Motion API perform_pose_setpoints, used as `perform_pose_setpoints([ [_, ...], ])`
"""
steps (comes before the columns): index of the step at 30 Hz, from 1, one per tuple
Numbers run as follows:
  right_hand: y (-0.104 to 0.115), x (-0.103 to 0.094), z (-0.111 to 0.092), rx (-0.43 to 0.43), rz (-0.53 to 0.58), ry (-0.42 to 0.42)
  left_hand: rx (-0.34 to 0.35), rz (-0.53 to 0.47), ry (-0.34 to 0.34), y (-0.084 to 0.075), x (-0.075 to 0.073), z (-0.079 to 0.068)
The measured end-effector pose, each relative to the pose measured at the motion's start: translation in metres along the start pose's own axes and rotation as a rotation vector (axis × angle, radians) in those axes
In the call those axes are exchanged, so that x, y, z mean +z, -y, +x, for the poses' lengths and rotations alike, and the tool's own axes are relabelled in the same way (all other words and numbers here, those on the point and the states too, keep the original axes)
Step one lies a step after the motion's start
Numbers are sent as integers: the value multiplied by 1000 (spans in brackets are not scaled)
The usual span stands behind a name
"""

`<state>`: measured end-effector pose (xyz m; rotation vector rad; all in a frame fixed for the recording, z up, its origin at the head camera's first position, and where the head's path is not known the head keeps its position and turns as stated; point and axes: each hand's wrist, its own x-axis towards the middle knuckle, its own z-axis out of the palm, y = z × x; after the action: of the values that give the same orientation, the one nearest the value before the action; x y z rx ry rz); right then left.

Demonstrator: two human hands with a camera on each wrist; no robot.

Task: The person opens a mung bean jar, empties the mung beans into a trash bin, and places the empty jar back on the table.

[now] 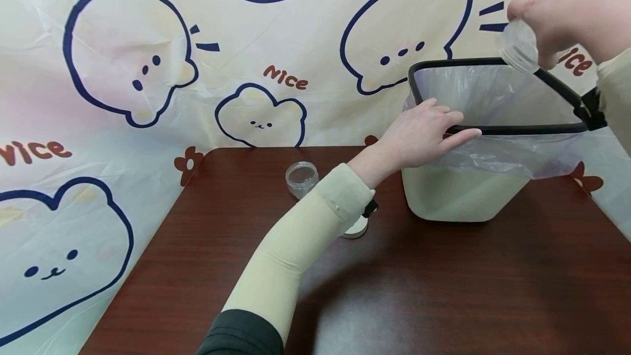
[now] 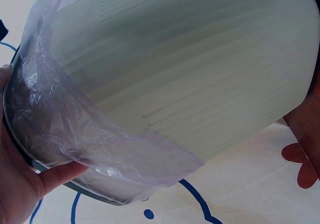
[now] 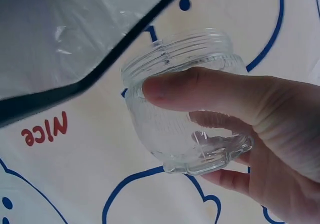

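My right hand [image 1: 572, 21] grips a small clear glass jar [image 3: 180, 129] with a threaded neck, its thumb across the ribbed side in the right wrist view. In the head view this jar is tilted above the far right of the bin's rim, mouth toward the bin. A pale green trash bin [image 1: 458, 196] has a black rim [image 1: 522, 130] and a translucent lilac liner bag [image 1: 517, 159] folded over it. With my left hand [image 1: 419, 133] I hold the bin's near left rim, thumb along the outside over the liner.
A second clear jar [image 1: 302, 177] stands uncapped on the dark brown table [image 1: 468, 289], left of the bin. Partly behind my left forearm lies a round white lid [image 1: 357, 229]. A cloth backdrop [image 1: 148, 59] with bear drawings hangs behind the table.
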<state>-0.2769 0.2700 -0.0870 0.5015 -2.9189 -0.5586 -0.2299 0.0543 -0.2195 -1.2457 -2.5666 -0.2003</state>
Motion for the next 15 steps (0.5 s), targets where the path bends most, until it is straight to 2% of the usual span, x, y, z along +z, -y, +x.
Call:
perform_pose_setpoints([
  [2,1,3,-1,-9,-18,25,3,2,0,0,0,0],
  [12,-6,7,-3,23,32,-15,12,18,-19,-1,2,1],
  [15,-9,6,-4,57,53,-11,14,20,-20,-1,2,0],
])
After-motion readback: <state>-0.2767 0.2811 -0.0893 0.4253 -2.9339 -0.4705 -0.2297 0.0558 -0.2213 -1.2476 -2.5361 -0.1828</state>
